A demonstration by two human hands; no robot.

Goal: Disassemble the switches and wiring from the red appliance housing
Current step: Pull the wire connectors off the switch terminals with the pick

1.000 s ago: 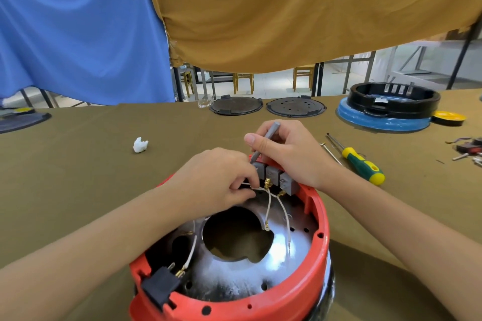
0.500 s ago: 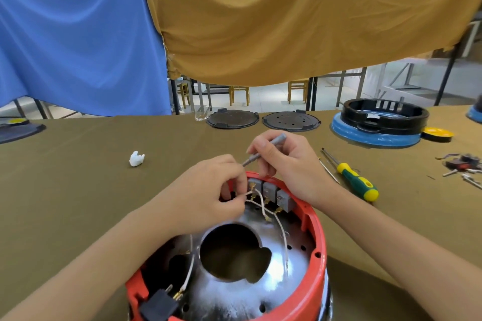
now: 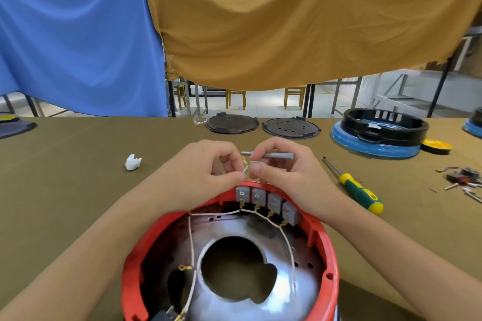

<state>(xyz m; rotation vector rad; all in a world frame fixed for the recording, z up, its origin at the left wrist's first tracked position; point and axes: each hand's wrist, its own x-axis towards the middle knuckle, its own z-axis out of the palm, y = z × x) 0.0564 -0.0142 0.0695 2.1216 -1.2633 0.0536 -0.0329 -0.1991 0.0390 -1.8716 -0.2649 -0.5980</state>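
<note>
The red appliance housing [image 3: 329, 255] stands open-side up at the near edge, with a shiny metal plate inside. Several grey switches [image 3: 273, 202] sit in a row on its far rim, white wires [image 3: 191, 240] running from their brass terminals. Just above that rim, my left hand [image 3: 206, 174] pinches a short loose white wire [image 3: 249, 165] with a brass terminal. My right hand [image 3: 284, 174] pinches the same wire and holds a grey metal tool [image 3: 273, 155] lying across its fingers.
A green and yellow screwdriver [image 3: 360, 189] lies right of the housing. Removed small parts [image 3: 464, 180] lie at the far right. A white scrap [image 3: 133, 162] sits to the left. Two dark round plates [image 3: 260, 126] and a black and blue ring part [image 3: 378, 133] stand further back.
Both hands have lifted off the switch row and now hold a short wire free above the rim. The grey tool went from pointing into the switches to lying level.
</note>
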